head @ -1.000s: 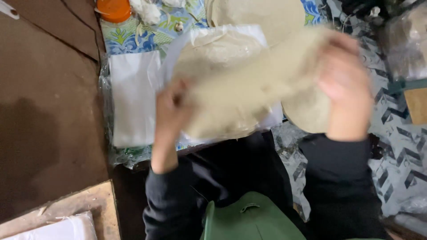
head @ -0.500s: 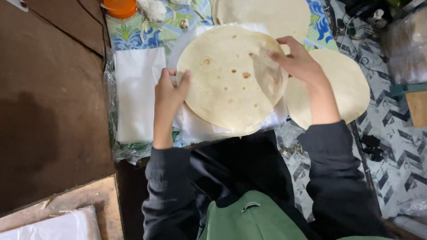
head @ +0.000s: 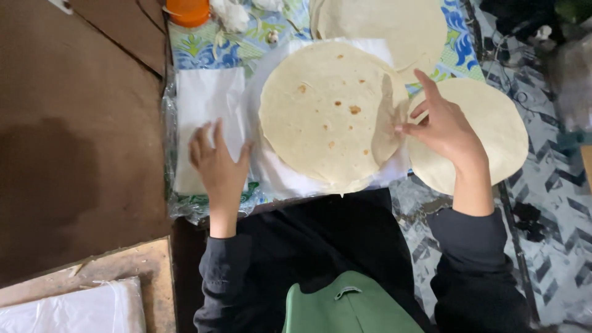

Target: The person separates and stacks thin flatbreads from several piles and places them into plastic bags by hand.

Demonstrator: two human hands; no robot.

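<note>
Hands first: left hand lies flat, fingers spread, on the white paper sheet near-left. Right hand pinches the folded-up right edge of the top flatbread, centre of the desk. Best peel slowly, probably one layer only, unclear. Second flatbread stack right; another far.

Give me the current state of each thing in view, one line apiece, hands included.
Top flatbread: flat on the stack, right edge folded up.
Right hand: fingers pinching that lifted edge.
Left hand: open, palm down on the white paper.
Flatbread at right: lying flat, partly under the right hand.
Flatbread stack at top: flat, untouched.
Orange container: upright, cut off by the frame.
</note>
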